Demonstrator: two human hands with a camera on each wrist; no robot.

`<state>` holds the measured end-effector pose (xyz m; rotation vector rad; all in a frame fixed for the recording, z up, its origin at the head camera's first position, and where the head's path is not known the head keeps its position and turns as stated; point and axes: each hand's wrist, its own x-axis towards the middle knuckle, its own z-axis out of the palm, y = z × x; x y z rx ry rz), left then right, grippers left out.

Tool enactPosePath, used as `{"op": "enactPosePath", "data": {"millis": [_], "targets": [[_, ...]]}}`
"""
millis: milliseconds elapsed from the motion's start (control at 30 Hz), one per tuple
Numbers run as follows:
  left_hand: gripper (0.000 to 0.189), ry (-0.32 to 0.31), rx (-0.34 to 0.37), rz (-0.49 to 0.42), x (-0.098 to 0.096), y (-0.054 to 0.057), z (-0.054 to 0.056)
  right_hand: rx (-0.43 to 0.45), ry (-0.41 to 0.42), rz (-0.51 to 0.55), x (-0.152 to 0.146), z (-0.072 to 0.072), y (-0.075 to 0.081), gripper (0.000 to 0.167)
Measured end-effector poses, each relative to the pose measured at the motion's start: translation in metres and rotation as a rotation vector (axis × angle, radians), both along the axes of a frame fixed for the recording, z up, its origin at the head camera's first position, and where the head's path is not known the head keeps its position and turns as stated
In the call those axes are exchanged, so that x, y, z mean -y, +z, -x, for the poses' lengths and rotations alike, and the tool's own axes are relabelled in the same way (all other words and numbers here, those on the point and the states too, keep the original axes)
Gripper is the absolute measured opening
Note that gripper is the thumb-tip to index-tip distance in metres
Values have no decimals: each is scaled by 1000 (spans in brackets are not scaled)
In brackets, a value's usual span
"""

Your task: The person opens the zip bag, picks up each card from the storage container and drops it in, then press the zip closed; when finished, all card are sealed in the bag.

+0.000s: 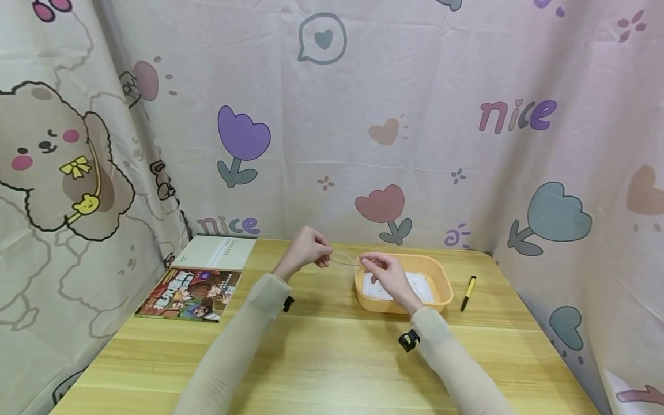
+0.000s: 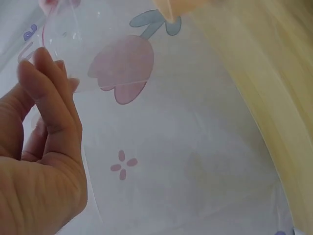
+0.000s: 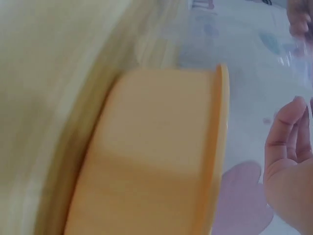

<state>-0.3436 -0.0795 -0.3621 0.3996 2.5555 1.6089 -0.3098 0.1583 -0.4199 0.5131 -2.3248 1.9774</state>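
A clear plastic bag (image 2: 85, 34) with a thin red line along its edge stretches between the two hands. In the head view only its thin, looped mouth edge (image 1: 342, 263) stands out. My left hand (image 1: 309, 248) pinches one end between thumb and fingers, raised above the table. At the other end, my right hand (image 1: 388, 275) pinches the edge over an orange-yellow plastic basket (image 1: 443, 291). White, paper-like material (image 1: 421, 285) lies in the basket, partly hidden by the right hand.
A yellow and black pen (image 1: 468, 293) lies right of the basket on the wooden table (image 1: 332, 357). At the left are a colourful comic book (image 1: 192, 294) and a pale notebook (image 1: 215, 252). A printed curtain (image 1: 321, 115) hangs close behind the table.
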Motion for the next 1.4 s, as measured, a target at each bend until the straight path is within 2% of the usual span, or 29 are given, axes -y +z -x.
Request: {"op": "enactPosePath", "data": {"millis": [100, 167, 467, 633, 667, 867, 1133, 1400], "targets": [[10, -8, -11, 8, 3, 1, 1, 44, -25, 25, -11, 13, -5, 29], [10, -12, -16, 12, 5, 1, 1, 53, -30, 0, -19, 20, -7, 29], [10, -14, -10, 1, 11, -2, 1, 72, 48, -201, -42, 35, -4, 30], [11, -11, 2, -1, 12, -4, 1, 123, 86, -353, -52, 42, -11, 34], [11, -12, 5, 0, 12, -4, 1, 137, 89, -368, -55, 46, -17, 35], [11, -14, 4, 2, 12, -4, 0, 150, 124, -428, -62, 52, -28, 39], [12, -15, -5, 19, 10, -3, -2, 150, 88, -523, -68, 54, -35, 38], [12, -23, 10, 15, 8, -4, -2, 174, 90, -600, -75, 57, -43, 48]]}}
